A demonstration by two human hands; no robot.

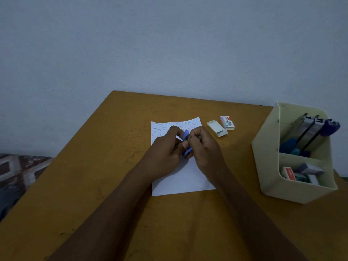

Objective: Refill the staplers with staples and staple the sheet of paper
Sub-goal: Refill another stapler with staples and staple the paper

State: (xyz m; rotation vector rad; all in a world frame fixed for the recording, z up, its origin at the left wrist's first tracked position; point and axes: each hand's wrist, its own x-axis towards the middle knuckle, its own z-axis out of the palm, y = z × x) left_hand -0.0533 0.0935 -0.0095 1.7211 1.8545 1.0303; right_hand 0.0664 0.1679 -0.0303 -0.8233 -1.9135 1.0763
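Staplers (310,129) lean in the rear compartment of the cream organizer (273,176) on the right of the table (113,185), purple and teal among them, though their number is unclear. Its front compartment holds about three small boxes (301,172). Both forearms reach forward over the sheet of paper (184,178). The left hand (165,153) grips one blue stapler (186,134) just above the sheet, and the right hand (203,147) closes curled fingers on its upper part. Beyond lie two more boxes, an open white box (217,128) and a staple box (227,122).
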